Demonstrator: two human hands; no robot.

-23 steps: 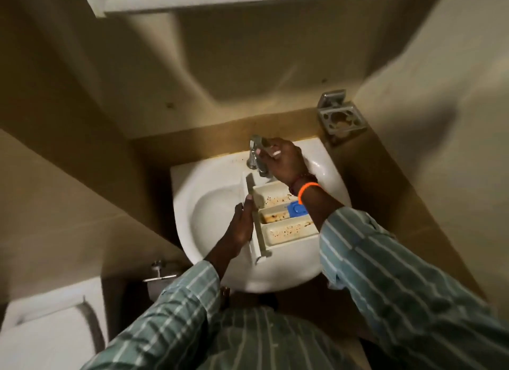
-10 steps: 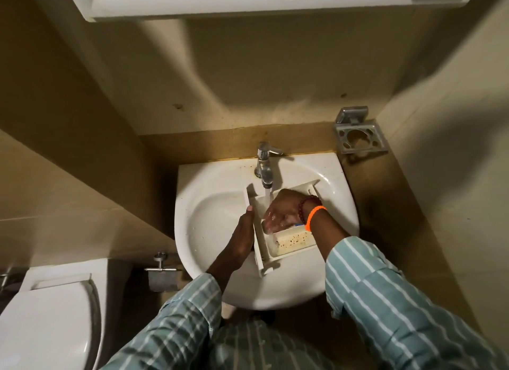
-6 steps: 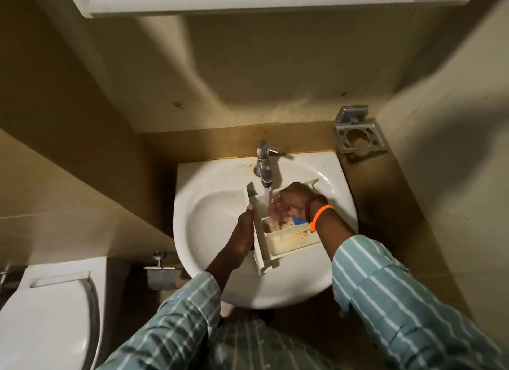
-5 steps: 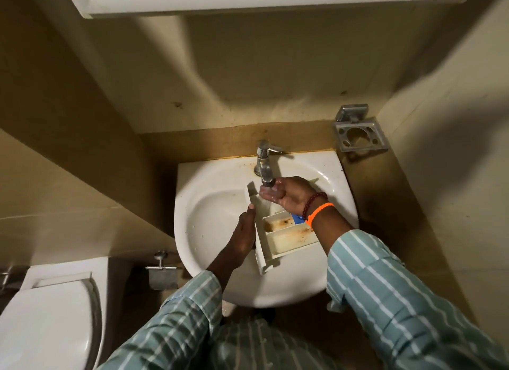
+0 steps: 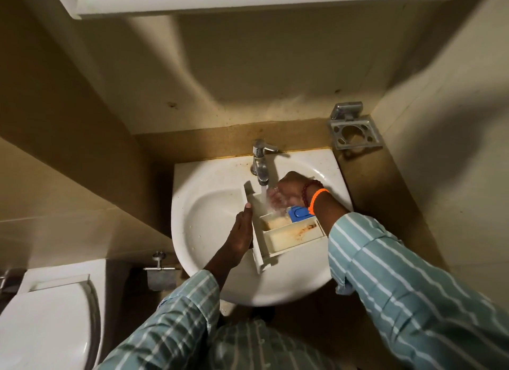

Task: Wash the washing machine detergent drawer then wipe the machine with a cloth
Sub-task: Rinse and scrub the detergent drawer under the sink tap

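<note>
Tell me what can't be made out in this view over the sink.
Head view only:
- Right hand: its fingers are blurred under the running water, so whether they grip anything can't be told.
- Drawer: its far compartment is hidden by the right hand and water.
- Left hand: only its back shows; the fingers lie behind it, against the drawer's front.
- Toilet: cut off by the left edge.
- Washing machine and cloth: not in view.

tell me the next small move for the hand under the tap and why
Probably slide the right hand down to rub the front compartments of the detergent drawer. Brown residue shows there, while the water from the tap falls only on the rear end. The left hand braces the drawer's side.
</note>
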